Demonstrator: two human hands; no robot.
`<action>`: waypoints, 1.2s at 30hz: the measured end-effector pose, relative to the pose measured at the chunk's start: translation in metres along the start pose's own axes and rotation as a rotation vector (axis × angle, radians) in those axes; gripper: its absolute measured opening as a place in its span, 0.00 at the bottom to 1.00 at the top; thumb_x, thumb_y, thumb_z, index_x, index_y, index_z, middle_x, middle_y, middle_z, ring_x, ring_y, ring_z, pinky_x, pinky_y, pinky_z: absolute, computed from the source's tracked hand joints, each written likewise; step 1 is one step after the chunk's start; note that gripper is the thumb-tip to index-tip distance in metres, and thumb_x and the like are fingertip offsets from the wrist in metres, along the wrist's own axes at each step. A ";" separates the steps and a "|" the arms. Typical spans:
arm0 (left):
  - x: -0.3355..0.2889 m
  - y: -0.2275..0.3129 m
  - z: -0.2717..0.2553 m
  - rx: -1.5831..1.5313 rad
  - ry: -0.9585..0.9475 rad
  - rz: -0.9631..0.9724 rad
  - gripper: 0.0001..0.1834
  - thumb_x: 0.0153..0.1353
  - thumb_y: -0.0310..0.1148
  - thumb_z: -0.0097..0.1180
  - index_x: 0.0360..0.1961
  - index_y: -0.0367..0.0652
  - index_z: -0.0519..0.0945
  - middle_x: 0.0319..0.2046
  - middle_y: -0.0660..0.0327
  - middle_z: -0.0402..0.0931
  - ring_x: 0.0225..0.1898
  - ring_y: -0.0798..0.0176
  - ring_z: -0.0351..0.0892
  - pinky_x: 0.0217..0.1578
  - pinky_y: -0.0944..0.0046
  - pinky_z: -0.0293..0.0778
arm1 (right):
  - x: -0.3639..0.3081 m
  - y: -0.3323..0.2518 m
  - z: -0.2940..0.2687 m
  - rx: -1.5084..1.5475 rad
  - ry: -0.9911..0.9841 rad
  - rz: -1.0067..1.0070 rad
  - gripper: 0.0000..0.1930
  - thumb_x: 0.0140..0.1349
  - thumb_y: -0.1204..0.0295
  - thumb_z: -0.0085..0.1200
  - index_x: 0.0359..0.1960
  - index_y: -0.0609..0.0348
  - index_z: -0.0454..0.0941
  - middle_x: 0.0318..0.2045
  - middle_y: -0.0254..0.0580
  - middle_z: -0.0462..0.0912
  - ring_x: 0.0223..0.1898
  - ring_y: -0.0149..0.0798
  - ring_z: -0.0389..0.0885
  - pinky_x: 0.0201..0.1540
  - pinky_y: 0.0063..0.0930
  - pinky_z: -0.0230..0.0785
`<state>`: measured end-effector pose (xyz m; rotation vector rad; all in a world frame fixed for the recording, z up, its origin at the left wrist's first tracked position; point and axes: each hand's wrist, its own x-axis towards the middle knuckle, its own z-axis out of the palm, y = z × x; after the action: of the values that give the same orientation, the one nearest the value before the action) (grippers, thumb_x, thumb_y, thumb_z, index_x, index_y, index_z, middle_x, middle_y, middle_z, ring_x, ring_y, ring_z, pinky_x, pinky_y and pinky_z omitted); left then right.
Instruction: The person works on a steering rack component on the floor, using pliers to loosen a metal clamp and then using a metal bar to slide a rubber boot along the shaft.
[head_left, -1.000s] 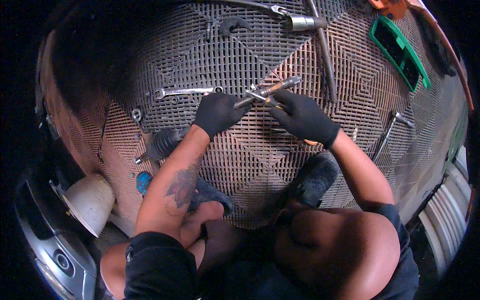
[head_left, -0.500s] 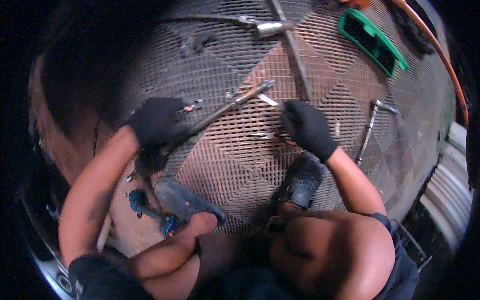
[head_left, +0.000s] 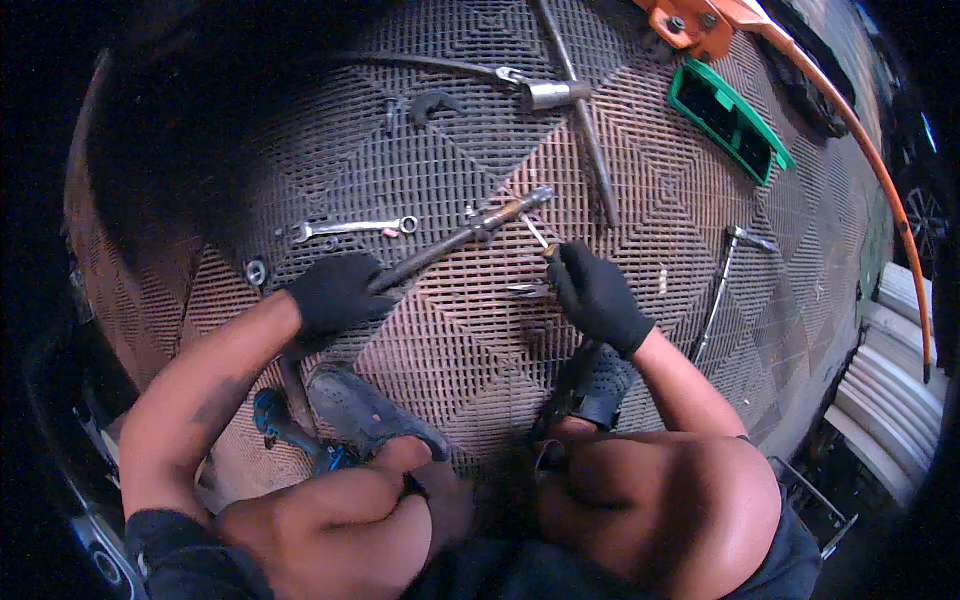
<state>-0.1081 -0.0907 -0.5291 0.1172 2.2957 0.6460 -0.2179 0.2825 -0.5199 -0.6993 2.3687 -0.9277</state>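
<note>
My left hand [head_left: 343, 296], in a black glove, is closed around the near end of a dark metal rod [head_left: 432, 254]. The rod slants up to the right and has a rusty, jointed far end. In my black-gloved right hand [head_left: 598, 296], the fingers close on a screwdriver [head_left: 537, 232], whose thin pale shaft points at the rod's far end. Most of its handle is hidden. Pliers [head_left: 527, 291] lie beside the right hand, partly covered by it. A shiny combination wrench [head_left: 355, 229] rests on the floor beyond my left hand.
Farther out are a large socket [head_left: 553, 95] on a long handle, a steel bar [head_left: 590, 150] and a green tray [head_left: 725, 118]. A ratchet [head_left: 716, 290] lies at right, near an orange jack [head_left: 700, 25]. Between my shoes and the left is a blue-black tool [head_left: 280, 420].
My left hand has moved off the combination wrench, which now shows fully on the floor. The right hand has shifted slightly, the screwdriver's shaft still by the rod. The view has steadied.
</note>
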 end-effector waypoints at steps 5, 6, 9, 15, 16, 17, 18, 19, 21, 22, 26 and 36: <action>0.031 0.008 0.002 -0.146 -0.179 -0.165 0.30 0.63 0.60 0.56 0.37 0.39 0.82 0.36 0.43 0.84 0.39 0.36 0.84 0.44 0.42 0.76 | 0.004 -0.045 0.049 0.027 -0.135 -0.067 0.13 0.71 0.63 0.52 0.48 0.58 0.70 0.29 0.57 0.82 0.30 0.61 0.83 0.32 0.53 0.73; 0.034 0.006 0.006 -0.154 -0.180 -0.136 0.29 0.64 0.59 0.54 0.38 0.38 0.81 0.36 0.42 0.83 0.39 0.36 0.83 0.45 0.42 0.76 | 0.004 -0.054 0.052 0.005 -0.180 -0.079 0.13 0.71 0.63 0.52 0.48 0.58 0.71 0.30 0.56 0.82 0.31 0.61 0.83 0.32 0.53 0.74; 0.037 0.001 0.025 -0.115 -0.170 -0.028 0.28 0.68 0.56 0.50 0.40 0.36 0.80 0.37 0.39 0.82 0.41 0.36 0.83 0.45 0.41 0.76 | 0.002 -0.074 0.053 0.116 -0.161 -0.252 0.13 0.70 0.63 0.53 0.49 0.57 0.73 0.34 0.55 0.83 0.33 0.60 0.84 0.34 0.51 0.75; 0.045 -0.007 0.038 -0.058 0.035 0.055 0.26 0.74 0.51 0.42 0.46 0.35 0.77 0.39 0.37 0.81 0.43 0.36 0.82 0.46 0.40 0.75 | 0.000 -0.005 0.020 -0.116 0.257 -0.074 0.13 0.68 0.69 0.57 0.51 0.56 0.79 0.37 0.51 0.86 0.35 0.52 0.87 0.36 0.41 0.78; 0.036 -0.010 0.035 -0.066 0.063 0.010 0.26 0.75 0.51 0.42 0.47 0.35 0.77 0.39 0.37 0.81 0.43 0.35 0.82 0.46 0.40 0.75 | -0.004 0.005 0.009 -0.170 0.277 0.063 0.11 0.67 0.69 0.58 0.49 0.57 0.80 0.35 0.51 0.86 0.34 0.52 0.87 0.35 0.41 0.77; 0.037 -0.003 0.024 -0.085 0.067 0.052 0.26 0.75 0.51 0.41 0.47 0.35 0.76 0.38 0.37 0.81 0.43 0.35 0.82 0.46 0.40 0.75 | -0.011 0.017 -0.008 -0.101 0.386 0.006 0.09 0.66 0.69 0.59 0.44 0.58 0.81 0.33 0.50 0.85 0.33 0.52 0.86 0.34 0.42 0.76; 0.038 -0.004 0.018 -0.073 0.050 0.053 0.26 0.75 0.51 0.41 0.47 0.35 0.76 0.38 0.37 0.81 0.43 0.35 0.82 0.46 0.40 0.74 | -0.018 0.027 -0.018 -0.271 0.428 -0.006 0.08 0.64 0.69 0.61 0.42 0.57 0.81 0.31 0.49 0.83 0.33 0.52 0.84 0.36 0.42 0.75; 0.041 -0.003 0.010 -0.063 0.039 0.065 0.25 0.75 0.50 0.41 0.46 0.35 0.76 0.38 0.37 0.81 0.42 0.34 0.82 0.45 0.40 0.74 | -0.030 0.046 -0.030 -0.425 0.427 -0.001 0.08 0.61 0.70 0.62 0.41 0.56 0.82 0.32 0.48 0.83 0.36 0.53 0.83 0.42 0.43 0.75; 0.046 0.006 -0.002 -0.103 -0.005 0.030 0.24 0.74 0.49 0.41 0.44 0.35 0.77 0.37 0.37 0.81 0.42 0.34 0.81 0.45 0.41 0.74 | -0.042 0.050 -0.038 -0.555 0.359 -0.016 0.17 0.57 0.70 0.65 0.49 0.55 0.81 0.43 0.50 0.81 0.47 0.56 0.78 0.52 0.48 0.71; 0.045 0.011 -0.007 -0.150 -0.033 -0.018 0.24 0.74 0.48 0.41 0.43 0.35 0.77 0.37 0.38 0.81 0.41 0.34 0.81 0.45 0.41 0.74 | -0.042 0.047 -0.032 -0.539 0.379 -0.035 0.22 0.56 0.69 0.66 0.53 0.54 0.80 0.48 0.51 0.80 0.52 0.57 0.77 0.56 0.49 0.69; 0.046 0.018 -0.009 -0.237 -0.118 -0.188 0.23 0.73 0.47 0.41 0.43 0.35 0.77 0.37 0.39 0.81 0.41 0.34 0.81 0.45 0.42 0.74 | -0.031 0.029 -0.004 -0.634 -0.059 -0.408 0.32 0.50 0.66 0.70 0.60 0.50 0.76 0.58 0.51 0.76 0.60 0.57 0.72 0.64 0.51 0.65; 0.029 -0.023 0.018 -0.210 -0.063 -0.150 0.34 0.70 0.61 0.43 0.42 0.37 0.83 0.38 0.38 0.83 0.42 0.36 0.83 0.46 0.43 0.74 | -0.006 0.038 -0.021 -0.426 -0.333 -0.163 0.19 0.61 0.63 0.60 0.51 0.58 0.76 0.42 0.53 0.78 0.43 0.60 0.79 0.45 0.52 0.75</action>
<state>-0.1145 -0.0956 -0.5698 -0.1315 2.1379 0.7883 -0.2371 0.3197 -0.5318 -1.1273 2.2420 -0.3244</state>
